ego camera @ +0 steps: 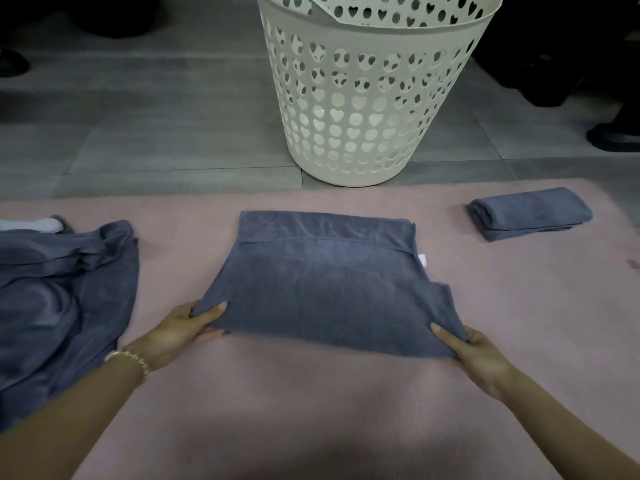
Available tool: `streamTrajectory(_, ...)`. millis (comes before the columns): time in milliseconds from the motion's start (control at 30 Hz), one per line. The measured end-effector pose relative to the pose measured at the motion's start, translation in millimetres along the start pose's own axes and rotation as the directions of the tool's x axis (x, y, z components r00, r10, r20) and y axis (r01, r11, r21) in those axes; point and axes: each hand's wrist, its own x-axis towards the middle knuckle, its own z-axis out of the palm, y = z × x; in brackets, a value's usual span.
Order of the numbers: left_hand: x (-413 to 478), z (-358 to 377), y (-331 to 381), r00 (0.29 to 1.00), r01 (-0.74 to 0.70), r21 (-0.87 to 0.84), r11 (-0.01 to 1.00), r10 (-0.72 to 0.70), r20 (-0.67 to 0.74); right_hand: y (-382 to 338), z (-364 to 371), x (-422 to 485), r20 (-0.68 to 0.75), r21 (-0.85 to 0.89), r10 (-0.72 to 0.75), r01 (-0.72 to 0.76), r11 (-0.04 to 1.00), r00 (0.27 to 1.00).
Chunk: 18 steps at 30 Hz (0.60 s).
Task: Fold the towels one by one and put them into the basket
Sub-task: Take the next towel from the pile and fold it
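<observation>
A blue-grey towel (322,282) lies partly folded in the middle of the pink mat (311,410). My left hand (180,332) pinches its near left corner, thumb on top. My right hand (474,355) pinches its near right corner the same way. The near edge is lifted slightly off the mat. The cream basket (363,109) with heart-shaped holes stands upright on the floor just beyond the mat. A folded towel (530,213) lies on the mat at the far right.
A heap of unfolded blue-grey towels (62,299) lies at the left of the mat, with something white (38,224) behind it. Grey floor tiles (156,133) run past the mat. Dark shoes (613,136) stand at the far right, and dark shapes sit at the top left.
</observation>
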Motion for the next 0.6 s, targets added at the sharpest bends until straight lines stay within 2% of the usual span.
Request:
streamTrajectory(67,-15,-15,-14,0.981,0.129,0.131,0.983,-0.145,0.129,16,-5,-13,0.073,-0.089,0.058,-0.052,0.995,0.996)
streamTrajectory(133,-20,-25,-29,0.95,0.204,0.292,0.934,-0.261,0.169,29,-3,-18,0.086,-0.24,0.111,-0.088,0.967,0.99)
streamTrajectory(167,-18,-26,-33,0.95,0.185,0.415,0.891,-0.271,0.158,32,-1,-17,0.061,-0.311,0.111,-0.087,0.946,0.992)
streamTrajectory(200,-13,-27,-33,0.967,0.12,0.559,0.82,-0.225,0.123,33,1,-13,0.0,-0.394,0.076,-0.07,0.916,0.997)
streamTrajectory(233,-8,-28,-30,0.991,0.022,0.711,0.703,-0.108,0.075,31,3,-9,-0.064,-0.472,0.021,-0.049,0.88,0.998)
streamTrajectory(267,1,-28,-26,0.997,-0.074,0.817,0.572,0.07,0.041,28,5,-3,-0.112,-0.516,-0.036,-0.027,0.856,0.993)
streamTrajectory(300,9,-26,-21,0.973,-0.126,0.87,0.477,0.232,0.013,25,6,4,-0.15,-0.534,-0.078,-0.014,0.845,0.986)
streamTrajectory(333,18,-21,-19,0.936,-0.186,0.881,0.435,0.35,0.025,22,7,10,-0.179,-0.53,-0.1,-0.01,0.848,0.979)
streamTrajectory(400,27,-5,-16,0.905,-0.264,0.889,0.374,0.414,0.095,19,10,20,-0.25,-0.474,-0.119,-0.015,0.88,0.961)
streamTrajectory(467,34,8,-18,0.897,-0.318,0.922,0.222,0.386,0.216,19,12,25,-0.32,-0.404,-0.141,0.0,0.915,0.937)
streamTrajectory(567,44,13,-14,0.905,-0.262,0.965,0.009,0.35,0.243,21,13,23,-0.301,-0.389,-0.203,0.074,0.918,0.932)
streamTrajectory(600,45,12,-8,0.906,-0.247,0.969,-0.015,0.35,0.237,20,13,22,-0.278,-0.381,-0.223,0.106,0.918,0.934)
